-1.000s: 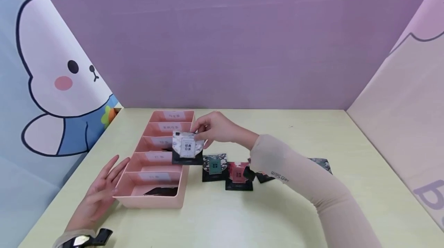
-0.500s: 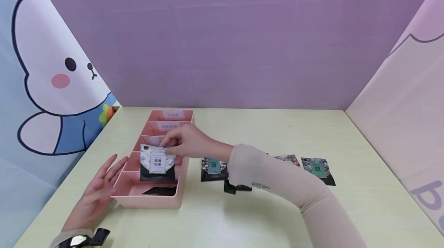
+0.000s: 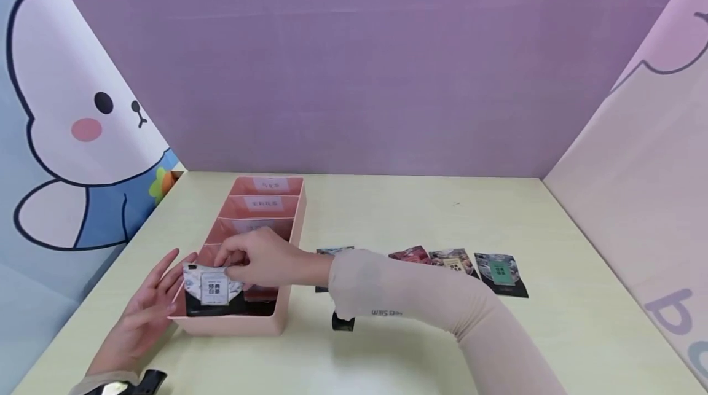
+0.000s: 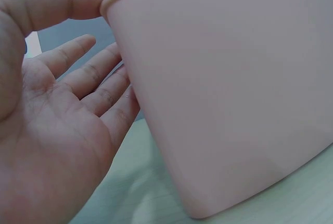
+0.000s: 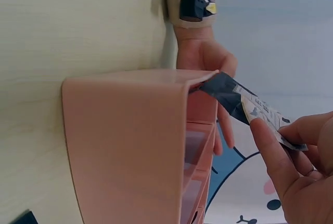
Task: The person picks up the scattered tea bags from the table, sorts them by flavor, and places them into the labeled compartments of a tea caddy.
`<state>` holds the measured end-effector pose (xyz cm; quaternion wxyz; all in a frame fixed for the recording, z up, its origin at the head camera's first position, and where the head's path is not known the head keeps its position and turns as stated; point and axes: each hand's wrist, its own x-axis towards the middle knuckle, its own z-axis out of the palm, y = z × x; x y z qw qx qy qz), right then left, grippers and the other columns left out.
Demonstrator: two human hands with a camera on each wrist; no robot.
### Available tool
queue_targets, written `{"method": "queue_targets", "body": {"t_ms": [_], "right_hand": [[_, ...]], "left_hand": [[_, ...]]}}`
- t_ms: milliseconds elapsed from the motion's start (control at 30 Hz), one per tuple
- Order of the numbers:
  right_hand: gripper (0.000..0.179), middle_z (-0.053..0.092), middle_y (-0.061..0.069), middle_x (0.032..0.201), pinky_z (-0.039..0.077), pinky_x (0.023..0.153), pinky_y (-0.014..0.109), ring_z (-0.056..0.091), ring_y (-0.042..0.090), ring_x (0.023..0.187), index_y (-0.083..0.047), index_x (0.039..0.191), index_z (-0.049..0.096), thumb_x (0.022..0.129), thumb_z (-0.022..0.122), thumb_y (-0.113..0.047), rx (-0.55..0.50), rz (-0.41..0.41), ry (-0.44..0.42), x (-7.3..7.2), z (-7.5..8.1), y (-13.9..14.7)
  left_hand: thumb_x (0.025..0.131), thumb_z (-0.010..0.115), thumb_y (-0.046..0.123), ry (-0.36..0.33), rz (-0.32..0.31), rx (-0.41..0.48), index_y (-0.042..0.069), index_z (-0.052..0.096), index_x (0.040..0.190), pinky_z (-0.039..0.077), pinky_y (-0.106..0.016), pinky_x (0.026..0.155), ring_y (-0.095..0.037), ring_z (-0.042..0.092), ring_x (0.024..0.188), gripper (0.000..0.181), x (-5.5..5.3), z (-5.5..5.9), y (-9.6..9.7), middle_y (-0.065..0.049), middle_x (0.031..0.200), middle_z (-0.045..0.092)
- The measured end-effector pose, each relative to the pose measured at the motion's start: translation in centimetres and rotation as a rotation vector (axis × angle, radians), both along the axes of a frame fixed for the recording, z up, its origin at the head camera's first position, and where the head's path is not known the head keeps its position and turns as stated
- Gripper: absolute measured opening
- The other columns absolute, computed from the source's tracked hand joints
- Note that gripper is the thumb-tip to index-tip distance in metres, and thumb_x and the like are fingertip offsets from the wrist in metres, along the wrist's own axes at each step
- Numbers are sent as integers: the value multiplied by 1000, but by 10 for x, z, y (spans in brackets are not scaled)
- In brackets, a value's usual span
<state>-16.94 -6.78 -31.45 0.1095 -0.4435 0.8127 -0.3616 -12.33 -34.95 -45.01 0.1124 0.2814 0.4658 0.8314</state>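
Observation:
My right hand [image 3: 265, 257] pinches a white-and-black tea packet [image 3: 214, 289] by its upper right corner. The packet hangs over the nearest compartment of a long pink divided box [image 3: 229, 326]; the right wrist view puts its dark lower end [image 5: 221, 86] right at the rim. Along the box's left side lies my left hand [image 3: 138, 312]. In the left wrist view its fingers extend against the outer wall [image 4: 223, 88], with the thumb at the rim corner. Part of another dark packet [image 3: 264, 308] shows inside the front compartment.
Right of the box, several tea packets lie in a row: one green-labelled [image 3: 501, 272], one cream-labelled [image 3: 453, 261], one red [image 3: 410, 255], and one mostly behind the sleeve [image 3: 334, 250]. White paper labels [image 3: 271, 184] mark the compartments. A purple wall [image 3: 359, 75] stands behind the table.
My right hand has carried the white-and-black packet left and toward me, from over the box's right edge to its front compartment. The left hand has stayed beside the box.

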Motion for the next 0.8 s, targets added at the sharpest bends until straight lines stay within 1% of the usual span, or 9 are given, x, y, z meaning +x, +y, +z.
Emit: {"method": "queue_targets", "body": {"t_ms": [67,167,233,300,400,533,633,700,800], "right_hand": [[14,69,-9,94,46,68,7,55,-6,74,-11,105,72,94,65,-5,29,13,68,1,0,-2],[15,70,-9,100,41,74,5,53,-4,80,-12,105,73,94,65,-7,56,36,169,1,1,-4],[15,70,-8,102,40,76,4,54,-4,83,-12,105,73,94,65,-7,60,45,207,1,3,-5],[15,69,-7,103,39,77,4,54,-3,85,-12,104,73,94,64,-7,62,59,253,2,6,-6],[14,68,-7,104,38,80,4,55,-3,89,-13,105,72,95,63,-8,63,91,318,4,8,-8],[14,66,-7,104,38,81,4,55,-2,91,-12,105,70,96,60,-8,97,137,358,8,7,-9],[14,66,-6,101,38,80,5,55,-2,89,-12,105,70,96,60,-7,145,172,389,12,5,-11],[14,67,-6,99,38,79,5,55,-1,87,-12,104,70,96,60,-7,177,196,401,15,3,-12],[13,68,-6,95,38,78,4,56,0,84,-10,103,70,96,59,-7,179,233,383,19,-2,-12]], "left_hand": [[90,18,-22,8,-7,3,18,3,161,32,-21,109,-4,33,143,83,0,0,0,5,160,33],[89,15,-24,14,-46,43,16,-1,161,31,-22,110,-6,30,144,84,0,0,1,3,161,31],[87,13,-25,6,-78,85,16,-3,161,33,-24,109,-8,30,145,86,-1,1,2,1,161,30],[87,13,-25,-13,-93,118,17,-1,161,36,-26,108,-9,32,144,86,-1,1,2,0,161,31],[87,12,-24,-32,-96,134,18,1,161,40,-29,106,-11,36,142,86,0,3,3,0,161,32],[89,13,-22,-41,-75,97,19,1,161,40,-31,106,-10,36,142,84,1,3,2,2,161,32],[89,13,-22,-44,-45,52,21,2,162,45,-27,101,-8,36,142,85,1,3,2,4,160,33],[88,13,-22,-44,-38,41,21,1,161,47,-25,97,-6,34,142,86,1,2,1,5,160,33],[88,13,-22,-41,-42,43,20,-1,161,44,-23,99,-4,30,144,86,1,1,1,5,160,33]]}}
